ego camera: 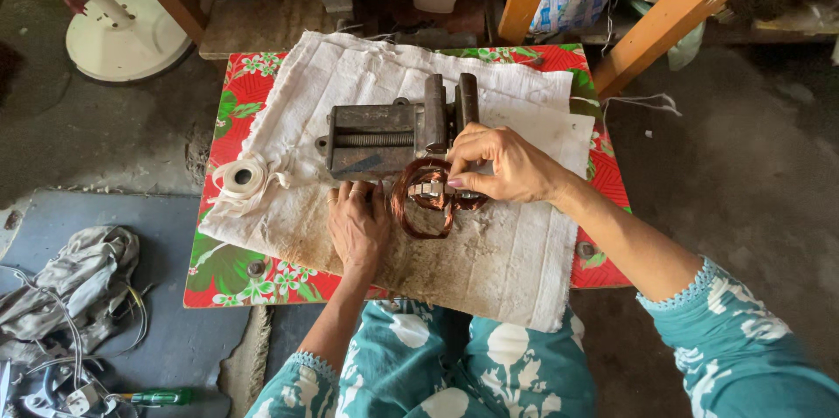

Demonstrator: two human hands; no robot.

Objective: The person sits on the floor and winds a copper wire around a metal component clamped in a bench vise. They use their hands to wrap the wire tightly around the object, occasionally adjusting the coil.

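Note:
A copper wire coil (418, 208), wound in loops around a small metal core (428, 189), lies on a stained white cloth (489, 252) just in front of a grey bench vise (393, 130). My left hand (357, 224) rests on the cloth at the coil's left side, fingers touching the vise base. My right hand (498, 163) reaches in from the right and pinches the metal core at the top of the coil, close to the vise jaws (450, 103).
A roll of white tape (241, 177) lies on the cloth's left edge. The cloth covers a small low table with a red floral top (236, 274). Orange wooden legs (677, 12), a white fan base (127, 38), a rag with wires (70, 287) and a green screwdriver (162, 397) surround it.

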